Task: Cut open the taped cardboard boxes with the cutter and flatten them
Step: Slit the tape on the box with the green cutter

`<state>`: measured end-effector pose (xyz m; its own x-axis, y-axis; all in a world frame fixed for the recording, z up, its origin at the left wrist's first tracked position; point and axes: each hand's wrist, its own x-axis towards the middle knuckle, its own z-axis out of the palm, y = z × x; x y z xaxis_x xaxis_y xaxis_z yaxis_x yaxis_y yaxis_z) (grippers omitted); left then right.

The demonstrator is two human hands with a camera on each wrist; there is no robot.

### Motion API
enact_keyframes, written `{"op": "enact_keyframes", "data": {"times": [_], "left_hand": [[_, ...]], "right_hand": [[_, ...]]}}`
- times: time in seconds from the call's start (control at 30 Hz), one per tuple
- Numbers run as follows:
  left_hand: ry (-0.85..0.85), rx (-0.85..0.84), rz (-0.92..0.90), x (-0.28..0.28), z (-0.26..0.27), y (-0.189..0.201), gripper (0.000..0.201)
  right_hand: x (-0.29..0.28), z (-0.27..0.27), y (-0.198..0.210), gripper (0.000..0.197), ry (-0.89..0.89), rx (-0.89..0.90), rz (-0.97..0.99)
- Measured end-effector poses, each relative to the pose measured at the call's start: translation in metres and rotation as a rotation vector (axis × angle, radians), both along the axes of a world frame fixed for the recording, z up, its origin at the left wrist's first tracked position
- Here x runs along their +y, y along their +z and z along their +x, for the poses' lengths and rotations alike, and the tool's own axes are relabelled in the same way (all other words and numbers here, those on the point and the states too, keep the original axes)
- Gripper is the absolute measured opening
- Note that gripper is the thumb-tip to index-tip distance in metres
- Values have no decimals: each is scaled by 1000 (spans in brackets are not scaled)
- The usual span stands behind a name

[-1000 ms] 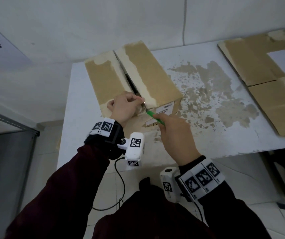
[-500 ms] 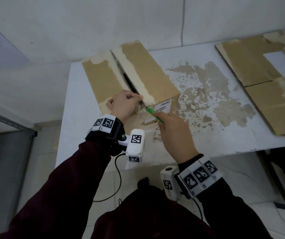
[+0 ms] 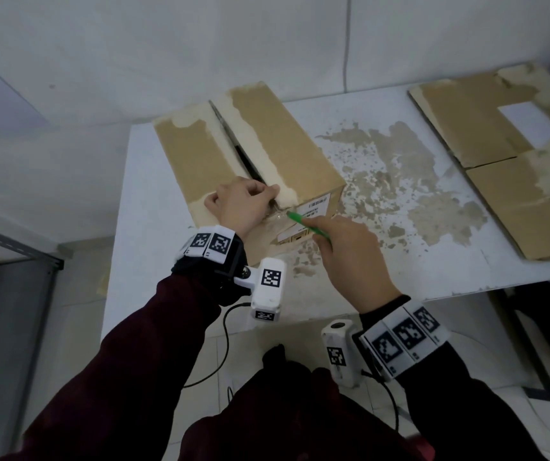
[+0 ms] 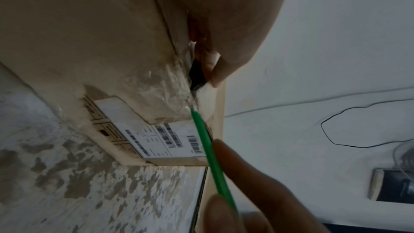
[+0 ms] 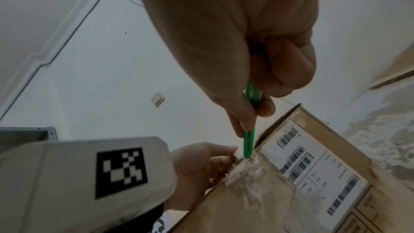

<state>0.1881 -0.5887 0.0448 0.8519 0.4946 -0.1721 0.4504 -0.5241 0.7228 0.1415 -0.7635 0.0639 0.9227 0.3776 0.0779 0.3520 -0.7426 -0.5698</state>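
Note:
A brown cardboard box stands on the white table, its top seam split open along most of its length. My left hand grips the near edge of the box's left top flap beside the seam. My right hand holds a thin green cutter, its tip at the crumpled clear tape on the near top edge, next to the white shipping label. The left wrist view shows the cutter meeting the tape below a dark gap in the seam.
A flattened cardboard sheet lies at the table's right end. The tabletop between it and the box has patches of worn, peeled surface. A white wall stands right behind the table. A grey metal frame is at the left.
The cutter tip has slid from the top seam down over the near edge onto the taped front face. Both hands stay at that corner.

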Motion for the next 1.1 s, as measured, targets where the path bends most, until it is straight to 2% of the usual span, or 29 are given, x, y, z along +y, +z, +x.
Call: {"op": "enact_keyframes", "data": {"times": [0.17, 0.43, 0.6, 1.0, 1.1], "left_hand": [[-28, 0, 16, 1, -1, -2, 28], [-30, -20, -77, 2, 2, -9, 28], [-25, -21, -4, 0, 1, -6, 24], [-15, -47, -29, -2, -4, -1, 31], [-29, -55, -49, -3, -6, -1, 30]], "right_hand": [[-1, -4, -1, 37, 0, -53, -94], [-6, -6, -2, 39, 25, -30, -40], [-4, -4, -5, 37, 23, -20, -7], [13, -1, -8, 39, -4, -29, -63], [10, -9, -9, 36, 15, -73, -17]]}}
